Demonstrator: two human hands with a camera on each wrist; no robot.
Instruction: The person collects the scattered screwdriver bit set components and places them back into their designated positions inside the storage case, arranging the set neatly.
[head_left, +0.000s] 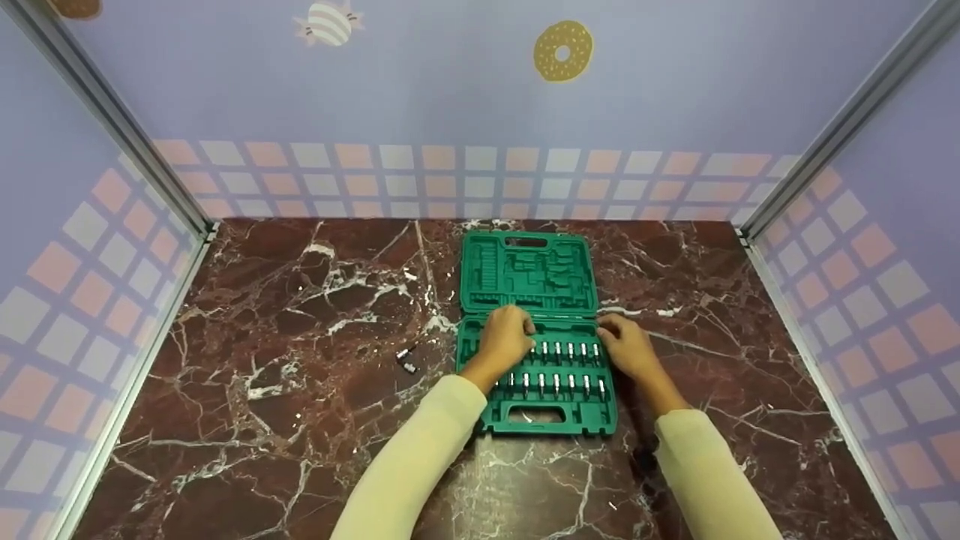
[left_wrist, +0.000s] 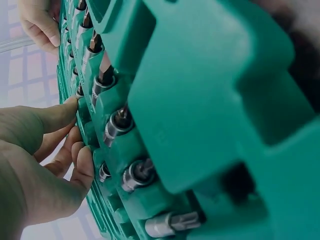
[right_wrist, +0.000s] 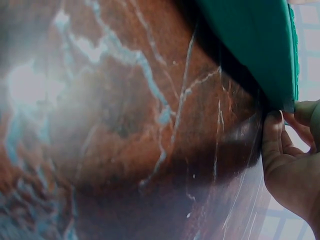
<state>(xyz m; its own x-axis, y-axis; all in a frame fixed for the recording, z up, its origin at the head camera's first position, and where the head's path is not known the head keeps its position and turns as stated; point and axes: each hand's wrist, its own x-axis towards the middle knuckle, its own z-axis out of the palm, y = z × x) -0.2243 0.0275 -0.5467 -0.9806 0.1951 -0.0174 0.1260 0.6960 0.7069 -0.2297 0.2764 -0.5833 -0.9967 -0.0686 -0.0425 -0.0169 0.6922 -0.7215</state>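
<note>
A green socket bit case [head_left: 540, 427] lies unfolded on the table, its lower tray holding two rows of metal bit sockets [head_left: 556, 384]. My left hand [head_left: 507, 334] reaches over the upper row near the hinge. In the left wrist view, the thumb and curled fingers of that hand [left_wrist: 45, 165] are at slots in this row, between seated bit sockets [left_wrist: 104, 172]; whether they pinch a bit socket I cannot tell. At the case's right side, near the hinge, my right hand [head_left: 628, 346] grips the edge, with thumb and fingers at the corner in the right wrist view.
Two loose bit sockets [head_left: 405, 353] lie on the marbled table [head_left: 300, 420], left of the case. The open lid [head_left: 529, 270] with moulded recesses lies toward the back wall [head_left: 450, 97]. Patterned side panels enclose the table left and right.
</note>
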